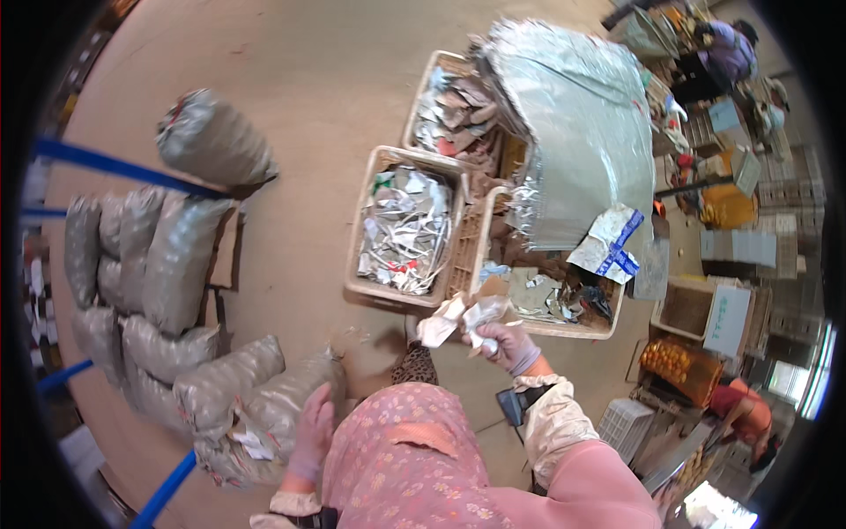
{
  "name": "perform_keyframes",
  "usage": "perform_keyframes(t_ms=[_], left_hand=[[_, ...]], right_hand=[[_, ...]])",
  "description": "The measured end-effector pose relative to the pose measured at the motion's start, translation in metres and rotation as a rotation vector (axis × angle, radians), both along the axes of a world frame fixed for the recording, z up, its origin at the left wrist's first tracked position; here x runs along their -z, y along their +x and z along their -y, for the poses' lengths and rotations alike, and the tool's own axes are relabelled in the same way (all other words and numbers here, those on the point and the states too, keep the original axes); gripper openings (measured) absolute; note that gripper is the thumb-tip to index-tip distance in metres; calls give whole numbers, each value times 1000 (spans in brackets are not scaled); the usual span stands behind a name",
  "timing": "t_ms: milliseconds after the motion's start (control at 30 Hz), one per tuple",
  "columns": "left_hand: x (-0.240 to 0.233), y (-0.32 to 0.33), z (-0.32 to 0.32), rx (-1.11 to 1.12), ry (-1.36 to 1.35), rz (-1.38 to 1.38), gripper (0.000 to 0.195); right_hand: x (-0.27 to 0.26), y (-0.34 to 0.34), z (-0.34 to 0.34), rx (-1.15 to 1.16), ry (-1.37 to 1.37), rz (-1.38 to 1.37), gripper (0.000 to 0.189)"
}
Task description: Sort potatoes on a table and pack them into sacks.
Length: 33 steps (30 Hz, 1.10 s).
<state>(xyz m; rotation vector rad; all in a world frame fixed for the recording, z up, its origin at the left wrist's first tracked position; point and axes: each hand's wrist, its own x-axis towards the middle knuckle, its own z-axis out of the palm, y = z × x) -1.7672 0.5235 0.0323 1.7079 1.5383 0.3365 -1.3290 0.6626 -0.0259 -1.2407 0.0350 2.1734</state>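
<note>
My right hand (505,347), in a thin purplish glove, grips several crumpled scraps of paper (439,321) in front of my body. Just beyond it stands a plastic crate (615,324) with paper scraps and a dark plastic piece in it. Another crate (353,264), left of that one, holds white paper and strips. My left hand (314,433), gloved too, hangs low beside stuffed woven sacks (297,390) and holds nothing that I can see; its fingers are extended and close together.
Silvery sheeting (581,132) lies over the right-hand crates. A third scrap crate (413,99) stands behind. Full sacks (178,264) and blue bars (125,165) are at the left. At the right are a person in orange (750,410), a person in purple (727,53) and a white crate (624,426).
</note>
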Motion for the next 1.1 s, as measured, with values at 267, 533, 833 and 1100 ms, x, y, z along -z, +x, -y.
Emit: perform_keyframes(t_ms=[267, 533, 833, 1100], left_hand=[[-54, -49, 91, -929, -438, 1413, 88], [-25, -160, 284, -1299, -105, 1074, 17], [-30, -205, 360, -1531, 114, 545, 4], [-41, -209, 348, -1480, 347, 353, 15]], right_hand=[[-90, -274, 109, -606, 140, -33, 21], [-85, -458, 260, -1156, 361, -167, 49], [-93, -537, 305, -1394, 604, 170, 54], [-95, -573, 315, -1322, 1388, 255, 65]])
